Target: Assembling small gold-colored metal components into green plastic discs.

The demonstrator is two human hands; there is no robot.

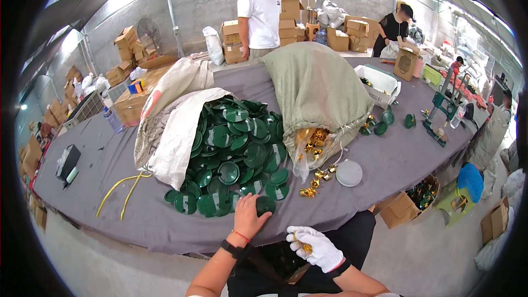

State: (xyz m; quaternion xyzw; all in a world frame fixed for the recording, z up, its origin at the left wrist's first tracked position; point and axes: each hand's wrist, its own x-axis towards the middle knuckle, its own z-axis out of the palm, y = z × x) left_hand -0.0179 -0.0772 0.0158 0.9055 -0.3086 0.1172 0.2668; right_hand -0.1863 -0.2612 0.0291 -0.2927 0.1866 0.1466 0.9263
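Note:
My bare left hand (pixel 248 219), with a red string and a dark band at the wrist, is at the front edge of the table. Its thumb and fingers close round a dark green disc (pixel 266 205). My right hand (pixel 316 247) wears a white knit glove and curls, palm up, around small gold metal pieces (pixel 306 248); how many it holds is hidden. A heap of green discs (pixel 228 172) spills from a white woven sack (pixel 171 151) just beyond my left hand. More gold pieces (pixel 316 144) lie in the mouth of a greenish sack (pixel 313 85), and several loose ones (pixel 309 191) sit before it.
A round whitish lid (pixel 348 172) and yellow cord (pixel 122 188) lie on the grey-covered table (pixel 308 214). A green hand press (pixel 440 113) and a white bin (pixel 378 85) stand at the right. Below is a carton (pixel 404 213) beside a green stool (pixel 456 203). Two people stand across the table.

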